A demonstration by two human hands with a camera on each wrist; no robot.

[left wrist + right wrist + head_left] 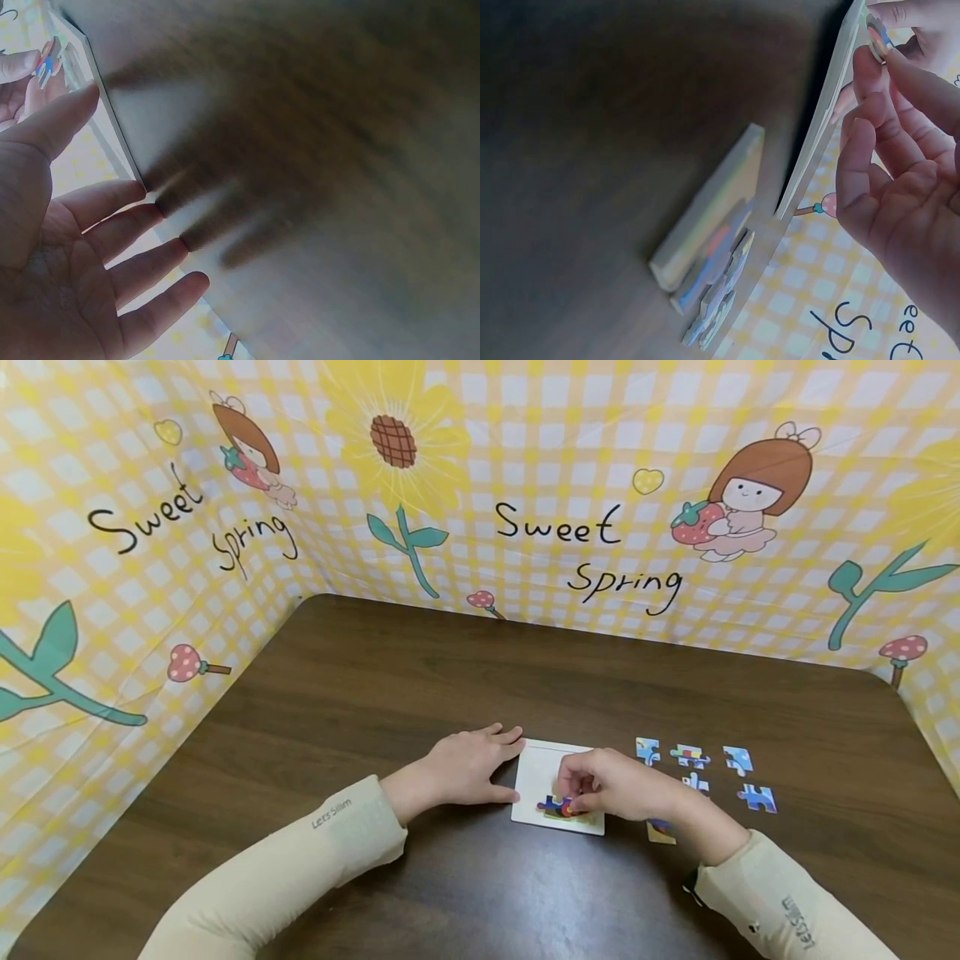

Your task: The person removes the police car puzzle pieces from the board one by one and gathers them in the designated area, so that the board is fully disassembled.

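Observation:
A white square puzzle board [530, 777] lies on the dark wooden table. My left hand [468, 767] rests at its left edge, thumb and fingertips against the side, fingers spread as the left wrist view shows. Over the lower right of the board, my right hand [611, 783] pinches a colourful jigsaw puzzle piece [877, 37] between thumb and index finger. Below those fingers, a blue, red and green patch of puzzle [551, 807] shows on the board, partly hidden by the hand.
Several loose puzzle pieces lie right of the board, among them a blue one [759, 798], a light blue one [738, 760] and a multicoloured one [688, 754]. A yellowish piece [662, 833] lies near the right wrist. A yellow checked cloth [465, 552] hangs behind the table [360, 693].

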